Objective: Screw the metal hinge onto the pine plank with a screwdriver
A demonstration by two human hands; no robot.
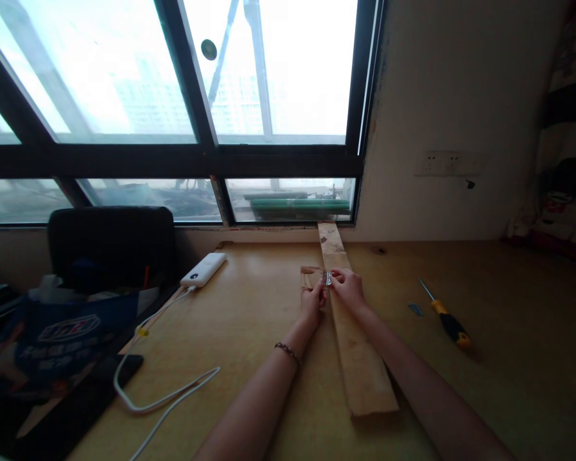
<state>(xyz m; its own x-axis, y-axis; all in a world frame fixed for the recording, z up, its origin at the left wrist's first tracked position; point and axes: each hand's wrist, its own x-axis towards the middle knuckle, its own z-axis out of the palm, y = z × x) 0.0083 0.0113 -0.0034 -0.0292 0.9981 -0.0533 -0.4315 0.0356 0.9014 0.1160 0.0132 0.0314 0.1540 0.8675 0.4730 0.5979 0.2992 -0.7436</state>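
A long wooden plank (360,358) lies on the wooden desk (249,320), running from the window sill toward me. A small wooden piece (309,276) sits against its left edge. Where the two meet is a small metal hinge (327,278). My left hand (313,301) rests on the small piece with its fingertips pinched at the hinge. My right hand (348,287) lies on the plank, its fingers closed on the hinge from the right.
A yellow-and-black screwdriver (448,320) and a few small screws (415,308) lie to the right. A white power bank (203,269) with a white cable (163,397) sits to the left, near a black chair (110,246) and a blue bag (62,336).
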